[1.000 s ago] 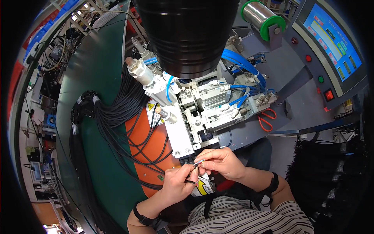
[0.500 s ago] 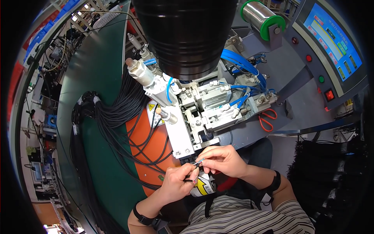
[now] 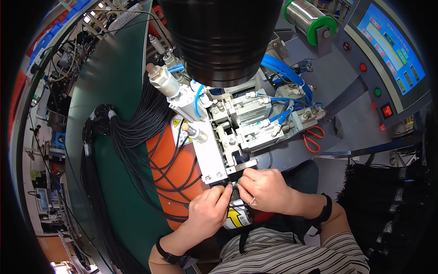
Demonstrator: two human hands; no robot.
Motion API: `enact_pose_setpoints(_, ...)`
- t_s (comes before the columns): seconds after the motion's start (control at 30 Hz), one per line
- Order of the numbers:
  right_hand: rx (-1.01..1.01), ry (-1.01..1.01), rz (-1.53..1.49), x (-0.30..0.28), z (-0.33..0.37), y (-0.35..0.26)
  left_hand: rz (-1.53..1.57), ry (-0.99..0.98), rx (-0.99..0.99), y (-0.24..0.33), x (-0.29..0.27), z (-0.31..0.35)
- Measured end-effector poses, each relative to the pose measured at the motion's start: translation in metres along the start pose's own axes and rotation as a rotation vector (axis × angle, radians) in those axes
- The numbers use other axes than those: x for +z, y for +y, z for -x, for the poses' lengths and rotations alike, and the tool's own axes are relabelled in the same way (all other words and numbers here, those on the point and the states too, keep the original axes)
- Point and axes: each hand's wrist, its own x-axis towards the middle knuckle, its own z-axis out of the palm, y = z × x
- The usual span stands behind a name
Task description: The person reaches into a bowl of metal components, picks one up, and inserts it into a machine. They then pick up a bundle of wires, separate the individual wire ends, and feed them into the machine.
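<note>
Both my hands are closed and meet at the front end of a metal machine fixture [image 3: 211, 153]. My left hand [image 3: 209, 205] pinches a black cable [image 3: 233, 206], part of which runs out beneath the fingers toward the right. Its stripped end [image 3: 252, 202] splits into thin wires below my right hand. My right hand [image 3: 268, 191] grips thin coloured wires [image 3: 235, 184] between thumb and fingers, close to the left fingertips. What the wires meet there is too small to make out.
Black cables [image 3: 137, 123] lie bundled over a green table [image 3: 132, 201] and an orange plate [image 3: 171, 157]. A black hose [image 3: 219, 41] hangs overhead. A solder wire spool [image 3: 308, 19], red-handled scissors [image 3: 314, 139] and a control panel with screen [image 3: 388, 50] stand right.
My right hand has turned knuckles-up, and my left fingers have moved up to the fixture's front end. The stripped cable end now shows below my right hand.
</note>
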Motion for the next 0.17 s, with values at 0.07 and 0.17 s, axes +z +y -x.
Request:
enact_pose_setpoints(0.07, 0.011, 0.000, -0.005, 0.0034, 0.0021, 0.0023, 0.009, -0.016, 0.001, -0.0022, -0.0005, 0.0023)
enact_pose_setpoints(0.17, 0.009, 0.041, -0.070, 0.0109, 0.0063, 0.0066, 0.034, -0.055, -0.016, -0.0025, -0.0015, 0.0034)
